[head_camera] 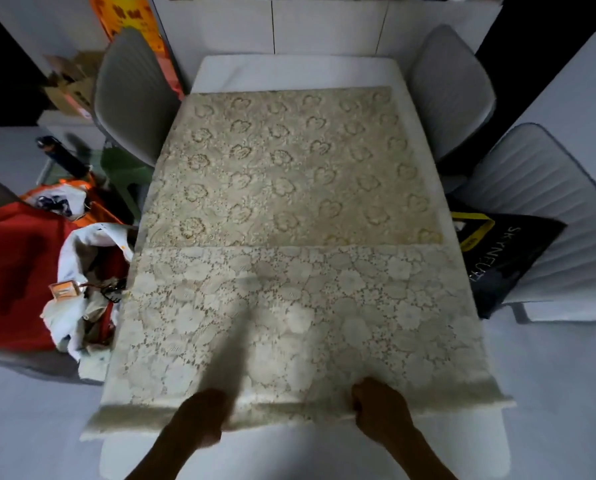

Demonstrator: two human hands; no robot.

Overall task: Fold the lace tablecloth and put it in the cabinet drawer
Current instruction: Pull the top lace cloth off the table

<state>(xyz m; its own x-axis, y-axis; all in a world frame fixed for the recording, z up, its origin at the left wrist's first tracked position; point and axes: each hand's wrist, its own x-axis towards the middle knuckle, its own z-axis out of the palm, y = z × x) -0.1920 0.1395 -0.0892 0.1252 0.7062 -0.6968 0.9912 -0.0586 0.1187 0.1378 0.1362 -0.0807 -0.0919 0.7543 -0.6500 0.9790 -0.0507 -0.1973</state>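
Both hands, left (196,419) and right (381,412), clamp the tablecloth's (289,202) near hem; I lift evenly and match corners over the counter (289,72).

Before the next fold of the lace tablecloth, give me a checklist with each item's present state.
1. Left hand grips the near edge: ok.
2. Right hand grips the near edge: ok.
3. Lace tablecloth lies flat on the table: ok.
4. Cloth clear of the clutter pile at the left: cannot tell.
5. Grey chairs off the cloth: ok.
6. Cabinet drawer open: cannot tell.
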